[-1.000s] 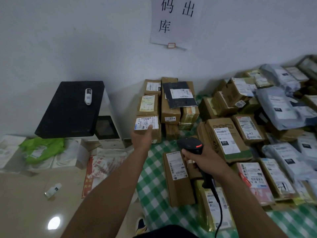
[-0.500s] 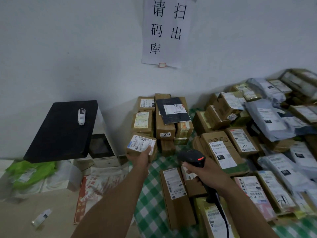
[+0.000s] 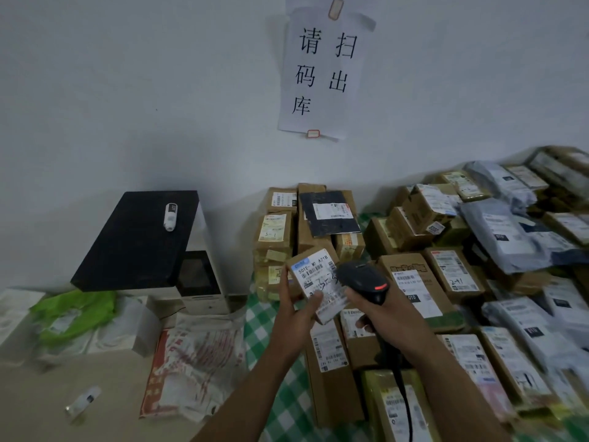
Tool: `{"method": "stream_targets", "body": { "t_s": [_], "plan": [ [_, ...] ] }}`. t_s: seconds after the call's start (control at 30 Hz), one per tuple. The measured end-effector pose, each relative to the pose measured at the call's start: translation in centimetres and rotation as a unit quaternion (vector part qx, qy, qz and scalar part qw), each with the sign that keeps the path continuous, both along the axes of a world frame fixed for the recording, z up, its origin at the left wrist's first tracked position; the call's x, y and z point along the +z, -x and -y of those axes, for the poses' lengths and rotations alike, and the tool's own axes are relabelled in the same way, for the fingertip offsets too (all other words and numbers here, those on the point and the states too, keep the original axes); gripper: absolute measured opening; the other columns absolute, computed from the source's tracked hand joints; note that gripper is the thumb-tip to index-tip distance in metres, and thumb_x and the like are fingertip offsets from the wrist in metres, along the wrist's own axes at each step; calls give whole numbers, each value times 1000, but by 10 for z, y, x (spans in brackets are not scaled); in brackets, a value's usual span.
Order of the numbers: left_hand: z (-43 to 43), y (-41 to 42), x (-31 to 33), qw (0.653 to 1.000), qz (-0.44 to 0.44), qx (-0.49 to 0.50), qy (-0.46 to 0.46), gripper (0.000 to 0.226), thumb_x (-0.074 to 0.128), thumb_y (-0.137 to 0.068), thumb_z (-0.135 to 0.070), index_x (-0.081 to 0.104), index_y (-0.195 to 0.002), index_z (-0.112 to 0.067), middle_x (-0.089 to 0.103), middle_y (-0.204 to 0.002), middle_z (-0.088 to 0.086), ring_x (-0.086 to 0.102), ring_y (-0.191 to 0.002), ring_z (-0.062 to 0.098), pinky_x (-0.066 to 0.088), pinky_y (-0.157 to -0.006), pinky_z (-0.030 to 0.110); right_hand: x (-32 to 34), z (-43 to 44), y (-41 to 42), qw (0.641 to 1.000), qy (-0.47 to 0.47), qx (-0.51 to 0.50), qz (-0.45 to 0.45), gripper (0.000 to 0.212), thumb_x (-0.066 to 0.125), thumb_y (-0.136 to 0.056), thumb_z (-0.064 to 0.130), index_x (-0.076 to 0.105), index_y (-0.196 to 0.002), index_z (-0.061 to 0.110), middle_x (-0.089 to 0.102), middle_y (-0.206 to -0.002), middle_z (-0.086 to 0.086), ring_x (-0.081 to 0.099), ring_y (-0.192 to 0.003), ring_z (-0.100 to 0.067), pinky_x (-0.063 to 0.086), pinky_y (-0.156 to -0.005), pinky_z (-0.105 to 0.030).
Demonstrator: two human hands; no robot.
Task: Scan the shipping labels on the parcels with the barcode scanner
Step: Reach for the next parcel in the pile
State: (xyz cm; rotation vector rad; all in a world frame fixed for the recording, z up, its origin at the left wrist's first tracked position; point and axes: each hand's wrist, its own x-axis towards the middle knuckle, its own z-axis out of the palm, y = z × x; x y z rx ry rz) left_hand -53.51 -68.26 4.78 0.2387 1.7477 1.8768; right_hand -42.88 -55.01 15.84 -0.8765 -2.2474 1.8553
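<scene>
My left hand [image 3: 294, 309] grips a small cardboard parcel [image 3: 314, 277] lifted off the pile, its white shipping label [image 3: 320, 282] facing up with my thumb across its lower part. My right hand [image 3: 379, 311] holds the black barcode scanner [image 3: 361, 280] by its handle, the head right beside the label's right edge, an orange strip on its side. The scanner's black cable [image 3: 403, 397] hangs down over the parcels below. Several more labelled parcels, such as a brown box [image 3: 414, 285], lie on the green checked cloth [image 3: 271, 317].
A stack of boxes [image 3: 309, 224] stands against the white wall under a paper sign [image 3: 322, 71]. Grey mailer bags [image 3: 506, 231] pile up at the right. At the left are a black-topped white machine [image 3: 140, 237], green and white bags [image 3: 73, 314], a printed sack [image 3: 197, 365].
My left hand took the small parcel from the stack and drew it back toward me. The scanner rose to meet its label. The view tilted upward.
</scene>
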Motion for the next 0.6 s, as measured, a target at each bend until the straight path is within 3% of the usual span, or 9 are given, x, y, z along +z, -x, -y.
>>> {"method": "stream_targets", "body": {
  "t_s": [0.07, 0.2, 0.3, 0.43, 0.5, 0.6],
  "plan": [
    [3, -1, 4, 1000, -5, -13, 8, 92, 70, -97, -35, 3, -154, -63, 62, -136, 0, 74, -102, 9, 62, -90, 45, 3, 2, -4, 1000, -2, 6, -4, 18, 68, -100, 26, 64, -112, 37, 77, -87, 18, 67, -61, -3, 51, -55, -16],
    [-1, 3, 4, 997, -59, -22, 39, 106, 73, -95, -23, -8, -159, -48, 58, -142, -1, 68, -117, 13, 62, -75, 25, 8, 7, -14, 1000, -20, 2, -15, 26, 70, -98, 21, 62, -121, 32, 75, -87, 23, 69, -63, 3, 49, -53, -13],
    [-5, 11, -1, 998, -48, -11, 43, 109, 71, -96, -11, -11, -160, -44, 57, -145, 5, 66, -121, 21, 61, -72, 26, 13, 9, -19, 999, -36, 25, 2, 23, 70, -99, 23, 62, -117, 34, 75, -82, 21, 66, -59, 4, 49, -53, -12],
    [-7, 21, -7, 996, -61, -11, 67, 110, 71, -95, -5, -9, -161, -42, 60, -145, 6, 66, -105, 1, 59, -72, 20, 15, 13, -23, 997, -47, 50, 30, 20, 70, -99, 27, 63, -114, 39, 77, -91, -2, 62, -58, 4, 50, -56, -14],
    [-8, 24, -7, 995, -63, -13, 80, 110, 71, -94, -4, -9, -161, -41, 59, -146, 5, 66, -108, 3, 60, -78, 23, 15, 14, -24, 997, -42, 49, 36, 20, 70, -98, 28, 63, -113, 40, 77, -91, -5, 62, -59, 5, 50, -56, -14],
    [-7, 24, -7, 992, -77, -7, 102, 112, 73, -93, -8, -8, -161, -43, 56, -149, 0, 61, -126, 15, 59, -95, 40, 15, 16, -26, 997, -28, 51, 41, 20, 71, -98, 30, 62, -112, 41, 77, -91, -10, 61, -59, 1, 50, -56, -13]
  ]
}}
